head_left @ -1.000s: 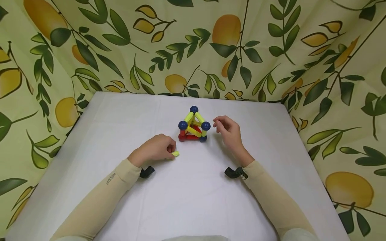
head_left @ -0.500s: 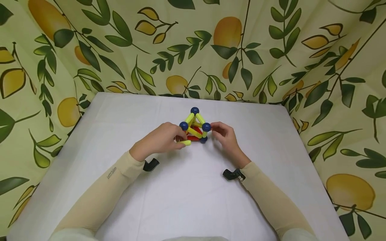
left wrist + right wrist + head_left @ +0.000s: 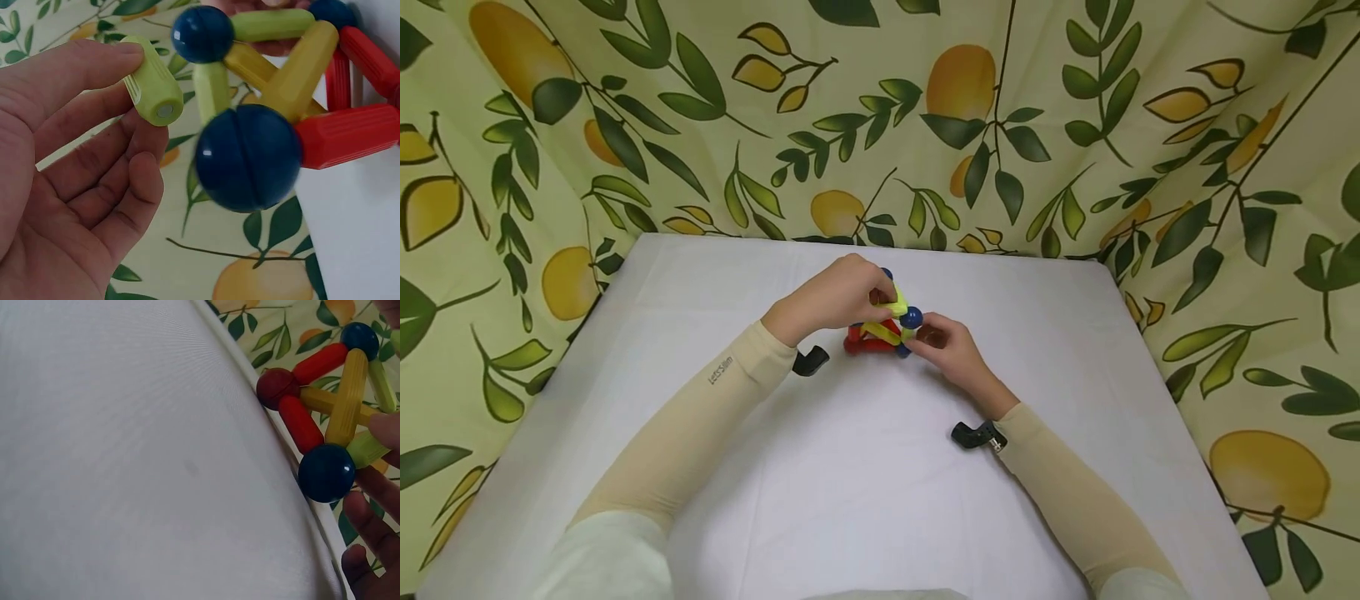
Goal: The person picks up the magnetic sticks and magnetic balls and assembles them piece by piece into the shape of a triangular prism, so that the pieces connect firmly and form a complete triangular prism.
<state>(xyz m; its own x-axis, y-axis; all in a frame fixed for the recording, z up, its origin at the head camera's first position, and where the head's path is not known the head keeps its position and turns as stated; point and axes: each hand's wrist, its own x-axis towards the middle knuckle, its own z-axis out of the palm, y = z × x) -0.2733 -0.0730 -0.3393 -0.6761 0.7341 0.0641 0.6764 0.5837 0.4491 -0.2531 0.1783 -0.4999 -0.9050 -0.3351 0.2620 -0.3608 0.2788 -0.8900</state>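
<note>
My left hand (image 3: 835,296) pinches a loose yellow-green magnetic rod (image 3: 153,87) between thumb and fingers, its metal end showing in the left wrist view. The rod is above the magnetic rod-and-ball structure (image 3: 880,335) and close to its right upper blue ball (image 3: 912,317). My right hand (image 3: 957,354) grips the structure's right side, thumb and fingers at a yellow-green rod (image 3: 365,449) by the lower blue ball (image 3: 326,473). Red rods (image 3: 303,425), yellow rods (image 3: 347,400) and a red ball (image 3: 278,389) join in the structure. My left hand covers part of its top in the head view.
A white cloth covers the table (image 3: 865,467). Behind and beside it hangs a curtain (image 3: 700,167) printed with fruit and leaves. Black wrist camera mounts (image 3: 811,361) stick out below both wrists.
My left hand has carried the yellow-green rod from the table up and right over the structure. My right hand has moved in from beside the structure and now grips its right side.
</note>
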